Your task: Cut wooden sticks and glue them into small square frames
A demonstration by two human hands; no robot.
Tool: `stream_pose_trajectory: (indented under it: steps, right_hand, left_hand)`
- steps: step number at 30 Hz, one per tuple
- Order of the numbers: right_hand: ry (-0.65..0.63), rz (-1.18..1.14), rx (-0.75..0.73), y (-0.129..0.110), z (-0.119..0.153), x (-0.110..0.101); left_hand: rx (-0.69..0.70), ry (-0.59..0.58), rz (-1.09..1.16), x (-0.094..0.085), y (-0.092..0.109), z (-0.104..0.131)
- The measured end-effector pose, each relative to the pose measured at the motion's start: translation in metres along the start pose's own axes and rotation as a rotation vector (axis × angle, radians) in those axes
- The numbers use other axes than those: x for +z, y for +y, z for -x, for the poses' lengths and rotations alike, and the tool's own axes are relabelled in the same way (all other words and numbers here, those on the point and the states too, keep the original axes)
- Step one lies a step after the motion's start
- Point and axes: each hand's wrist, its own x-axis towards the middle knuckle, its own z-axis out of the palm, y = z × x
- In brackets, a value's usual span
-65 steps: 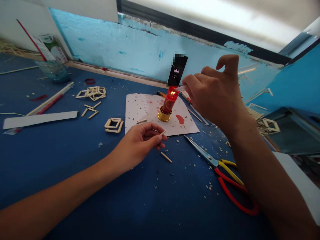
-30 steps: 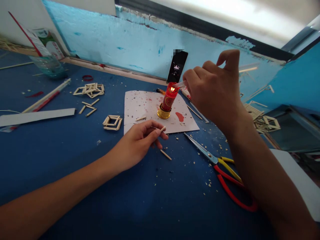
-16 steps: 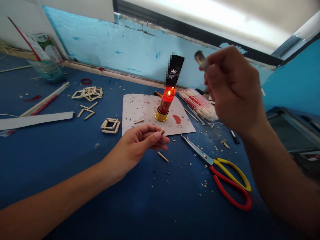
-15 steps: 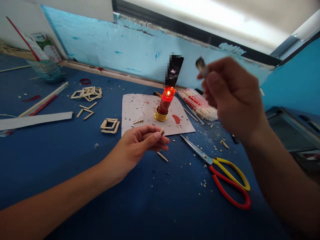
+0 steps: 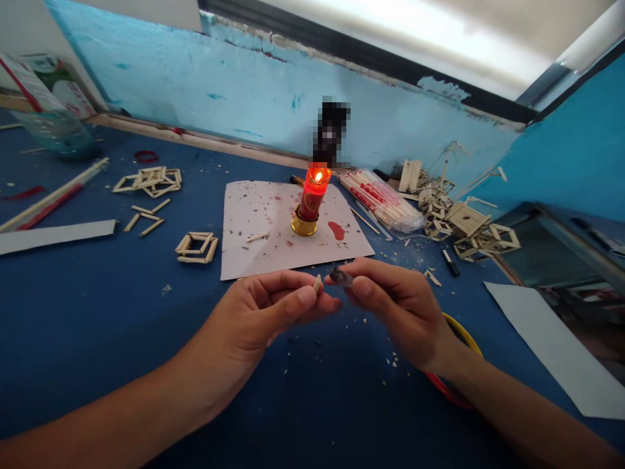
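Observation:
Near the middle, my left hand (image 5: 273,306) pinches a short wooden stick piece (image 5: 317,284) between thumb and forefinger. Just to its right, my right hand (image 5: 400,303) grips a small object with a blackened tip (image 5: 340,276), which points at the stick piece; whether they touch is unclear. Behind both hands a lit red candle (image 5: 311,197) stands in a gold holder (image 5: 304,225) on white paper (image 5: 249,260) spotted with wax and dark bits. Left of the paper lie a small square stick frame (image 5: 196,247), several loose sticks (image 5: 145,216) and joined stick shapes (image 5: 151,180).
Scissors (image 5: 461,332) lie partly under my right forearm. A bag of sticks (image 5: 383,200) and a stick model (image 5: 469,221) are at the back right. A plastic container (image 5: 61,133) stands at the back left; a white sheet (image 5: 551,345) lies at right.
My right hand has come down and left with the black-tipped object, beside my left hand. It now covers most of the scissors. The view has shifted slightly to the right.

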Motion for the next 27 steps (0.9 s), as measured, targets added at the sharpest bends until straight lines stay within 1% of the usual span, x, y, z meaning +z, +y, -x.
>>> stream_pose_trajectory:
  steps: [2,7,13,20,27]
  right_hand:
    - [-0.003,-0.006,0.002,-0.0003,0.0005,0.0006]
    - [-0.009,-0.012,0.018,-0.0037,0.0047,0.0039]
    - [0.052,-0.101,0.062,0.0002,0.0074,0.0066]
    - [0.011,-0.164,0.048,-0.0049,0.0062,0.0088]
    - [-0.003,-0.137,0.041,-0.0067,0.0045,0.0077]
  left_hand:
    - [0.0,-0.001,0.009,-0.0012,0.0003,0.0002]
    - [0.017,-0.053,0.014,-0.0028,0.0002,-0.0005]
    - [0.013,-0.064,-0.002,-0.004,-0.0029,-0.0032]
    - [0.023,-0.086,0.005,-0.0052,-0.0031,-0.0047]
    - [0.029,-0.1,-0.013,-0.0042,-0.0025,-0.004]
